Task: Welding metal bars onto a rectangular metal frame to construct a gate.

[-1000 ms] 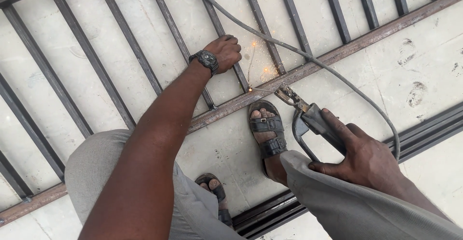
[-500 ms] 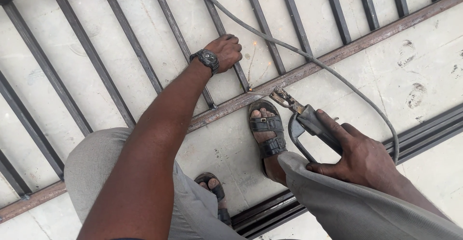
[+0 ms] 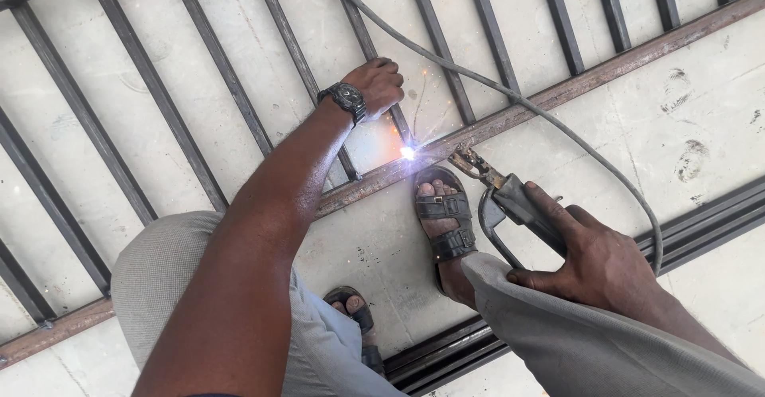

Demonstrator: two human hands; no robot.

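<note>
My right hand [image 3: 594,257] grips a grey welding electrode holder [image 3: 510,198], whose rod tip touches the joint where a dark steel bar [image 3: 402,122] meets a rusty cross rail [image 3: 574,86]. A bright white arc with sparks [image 3: 408,152] burns at that joint. My left hand [image 3: 378,82], with a black wristwatch [image 3: 347,98] on the wrist, presses down on the dark bar just above the arc. A grey cable [image 3: 510,94] loops from the holder across the frame. My sandalled foot [image 3: 442,214] rests just below the arc.
The metal grille of several parallel dark bars [image 3: 195,42] lies flat on a pale concrete floor [image 3: 701,118]. More dark steel sections [image 3: 709,222] lie at the lower right. My other sandalled foot [image 3: 351,305] is between my knees.
The electrode tip has moved left and down onto the joint, and a bright arc now burns there. Half a second ago it was lifted off with no arc. My left hand stays on the bar.
</note>
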